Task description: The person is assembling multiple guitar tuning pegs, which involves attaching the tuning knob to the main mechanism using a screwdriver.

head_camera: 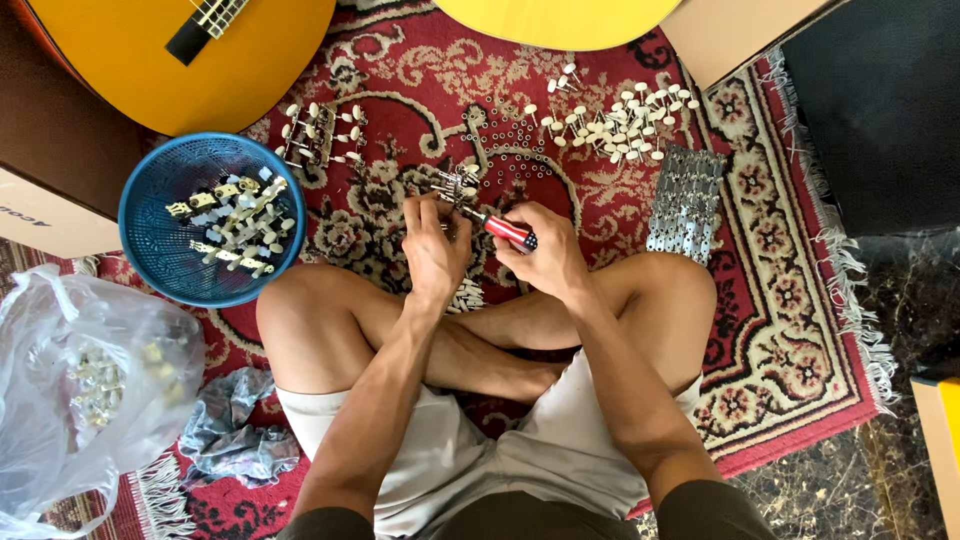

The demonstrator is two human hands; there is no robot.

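surface: red patterned rug (pixel 780 330)
on it: blue basket (pixel 150 240), white tuner pegs (pixel 625 125), metal plates (pixel 685 200), grey rag (pixel 235 425)

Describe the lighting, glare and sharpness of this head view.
Head view: soft, even daylight with faint shadows; mild sheen on the yellow guitar body and clear plastic bag; the left hand and right hand are sharp; wide-lens bending toward the edges.
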